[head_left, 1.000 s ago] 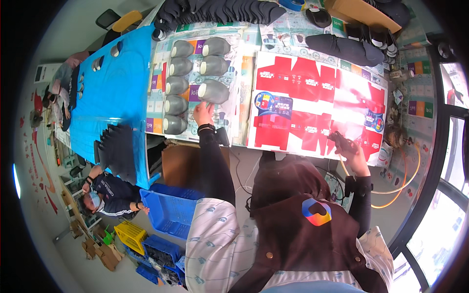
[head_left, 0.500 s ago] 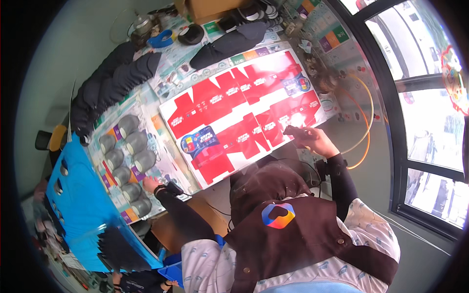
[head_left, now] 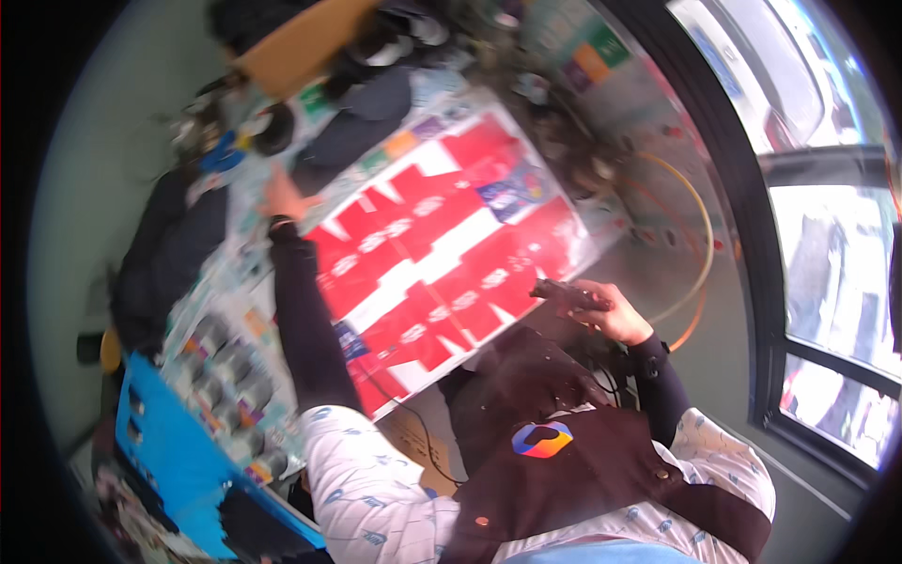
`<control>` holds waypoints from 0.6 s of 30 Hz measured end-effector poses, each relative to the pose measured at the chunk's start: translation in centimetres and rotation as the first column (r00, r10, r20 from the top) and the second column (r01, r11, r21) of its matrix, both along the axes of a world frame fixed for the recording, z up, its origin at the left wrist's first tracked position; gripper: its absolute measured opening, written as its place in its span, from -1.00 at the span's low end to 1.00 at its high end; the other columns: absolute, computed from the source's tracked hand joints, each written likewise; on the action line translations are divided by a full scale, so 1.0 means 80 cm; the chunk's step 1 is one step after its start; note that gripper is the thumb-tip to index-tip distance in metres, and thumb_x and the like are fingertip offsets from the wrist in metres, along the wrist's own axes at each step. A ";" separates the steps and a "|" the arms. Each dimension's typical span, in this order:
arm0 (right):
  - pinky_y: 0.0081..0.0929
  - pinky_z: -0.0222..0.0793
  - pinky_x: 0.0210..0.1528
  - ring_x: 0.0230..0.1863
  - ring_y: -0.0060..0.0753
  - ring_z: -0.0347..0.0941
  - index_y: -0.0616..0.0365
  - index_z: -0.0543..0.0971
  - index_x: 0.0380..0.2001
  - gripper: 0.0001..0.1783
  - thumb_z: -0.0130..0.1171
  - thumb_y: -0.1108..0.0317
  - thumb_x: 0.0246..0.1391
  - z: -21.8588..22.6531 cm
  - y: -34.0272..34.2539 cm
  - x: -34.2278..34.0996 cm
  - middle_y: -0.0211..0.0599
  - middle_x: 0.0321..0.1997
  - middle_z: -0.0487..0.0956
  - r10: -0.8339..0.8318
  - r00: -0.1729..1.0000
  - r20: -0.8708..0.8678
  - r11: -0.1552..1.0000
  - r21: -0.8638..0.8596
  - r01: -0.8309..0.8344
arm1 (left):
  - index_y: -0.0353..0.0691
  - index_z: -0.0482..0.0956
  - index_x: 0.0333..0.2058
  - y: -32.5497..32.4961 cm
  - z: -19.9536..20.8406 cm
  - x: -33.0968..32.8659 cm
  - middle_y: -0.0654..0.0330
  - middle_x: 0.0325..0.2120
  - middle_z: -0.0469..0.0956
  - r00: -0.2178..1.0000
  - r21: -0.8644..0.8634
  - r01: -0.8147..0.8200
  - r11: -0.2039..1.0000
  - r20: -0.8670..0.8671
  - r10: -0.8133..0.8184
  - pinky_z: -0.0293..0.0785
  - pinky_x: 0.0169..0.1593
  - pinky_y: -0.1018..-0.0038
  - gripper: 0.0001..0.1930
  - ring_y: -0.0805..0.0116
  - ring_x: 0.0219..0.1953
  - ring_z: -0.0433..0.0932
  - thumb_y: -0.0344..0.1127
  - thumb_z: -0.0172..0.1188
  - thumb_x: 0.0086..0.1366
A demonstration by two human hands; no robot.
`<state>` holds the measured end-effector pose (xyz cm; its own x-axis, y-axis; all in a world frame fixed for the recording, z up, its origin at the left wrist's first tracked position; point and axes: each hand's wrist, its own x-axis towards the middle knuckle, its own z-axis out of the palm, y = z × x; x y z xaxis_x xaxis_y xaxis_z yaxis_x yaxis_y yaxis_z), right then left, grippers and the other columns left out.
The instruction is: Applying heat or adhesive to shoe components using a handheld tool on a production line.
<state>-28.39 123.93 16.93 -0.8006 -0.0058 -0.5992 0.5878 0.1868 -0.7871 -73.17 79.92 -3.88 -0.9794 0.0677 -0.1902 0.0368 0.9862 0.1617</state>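
A black-framed window (head_left: 827,273) stands to the right of one red-and-white printed sheet (head_left: 427,268), which lies on a tabletop (head_left: 246,242) with a patterned cover. My left hand (head_left: 285,197), blurred, is just beyond the sheet's upper left edge, thumb spread wide from the fingers. It is nearest to one pile of dark pads (head_left: 362,122), along the sheet's top edge; I cannot count the pads. My right hand (head_left: 606,310) is closed around one dark brown thing (head_left: 564,293), held by the sheet's lower right edge; I cannot tell what it is. Two hoses, one yellow (head_left: 708,230) and one orange (head_left: 697,322), curve to the right of the sheet. One cardboard box (head_left: 305,47) and one blue ring (head_left: 223,153) are beyond its upper left corner. Left of it I count about eight grey rounded forms (head_left: 231,362), blurred, and one long black stack (head_left: 178,235).
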 end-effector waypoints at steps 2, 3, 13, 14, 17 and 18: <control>-0.62 0.39 -0.41 -0.32 -0.72 0.48 0.19 0.58 -0.03 -0.67 0.20 0.51 0.09 -0.011 0.041 0.015 -0.46 -0.24 0.68 -0.064 0.995 0.071 0.998 -0.015 0.065 | 0.13 -0.28 0.53 0.030 -0.004 -0.020 -0.07 0.38 0.27 0.997 -0.127 0.075 0.989 -0.009 -0.077 0.05 0.31 -0.48 0.45 -0.05 0.40 0.27 0.09 0.66 -0.15; -0.62 0.41 -0.40 -0.33 -0.70 0.50 0.20 0.58 -0.03 -0.66 0.19 0.52 0.09 -0.022 0.058 0.024 -0.45 -0.23 0.68 -0.101 0.993 0.067 0.995 -0.018 0.103 | 0.17 -0.27 0.54 0.023 -0.012 -0.027 -0.01 0.39 0.26 0.990 -0.135 0.104 0.985 -0.079 -0.115 -0.04 0.34 -0.48 0.41 -0.01 0.41 0.27 0.03 0.66 -0.11; -0.62 0.43 -0.44 -0.40 -0.67 0.51 0.22 0.58 -0.04 -0.64 0.21 0.49 0.03 -0.074 0.129 0.031 -0.40 -0.22 0.72 -0.205 0.976 0.067 0.974 -0.080 0.210 | -0.42 0.27 0.25 -0.057 0.026 0.036 -0.06 0.14 0.47 0.911 0.393 0.152 0.907 -0.411 0.025 0.42 0.20 0.24 -0.09 0.04 0.18 0.50 -0.16 0.62 0.05; -0.62 0.43 -0.44 -0.40 -0.67 0.51 0.22 0.58 -0.04 -0.64 0.21 0.49 0.03 -0.074 0.125 0.026 -0.40 -0.22 0.72 -0.188 0.979 0.075 0.975 -0.107 0.195 | -0.41 0.38 0.14 -0.112 0.039 0.067 0.03 0.02 0.54 0.959 0.592 0.006 0.806 -0.233 0.164 0.47 0.12 0.31 -0.29 0.23 0.06 0.55 -0.25 0.57 0.13; -0.59 0.41 -0.47 -0.46 -0.66 0.49 0.18 0.60 -0.05 -0.66 0.21 0.45 0.06 -0.055 0.134 0.034 -0.46 -0.25 0.71 -0.158 0.987 0.016 0.986 0.058 0.157 | -0.26 0.49 0.16 -0.079 0.059 0.191 0.17 0.08 0.58 0.872 0.886 -0.464 -0.009 0.459 0.170 0.39 0.25 0.27 -0.61 0.33 0.11 0.54 -0.25 0.25 0.44; -0.59 0.42 -0.47 -0.47 -0.65 0.49 0.18 0.60 -0.04 -0.65 0.22 0.45 0.05 -0.051 0.133 0.035 -0.47 -0.27 0.71 -0.156 0.988 0.004 0.985 0.079 0.155 | -0.25 0.44 0.25 -0.078 0.065 0.238 0.11 0.17 0.54 0.857 0.840 -0.516 -0.166 0.504 -0.112 0.39 0.30 0.17 -0.54 0.24 0.19 0.50 -0.12 0.13 0.51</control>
<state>-25.61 134.59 12.87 -0.7821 0.1659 -0.6007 0.6222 0.1535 -0.7677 -54.13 73.70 1.32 -0.8718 0.2851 -0.3983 -0.4790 -0.3265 0.8148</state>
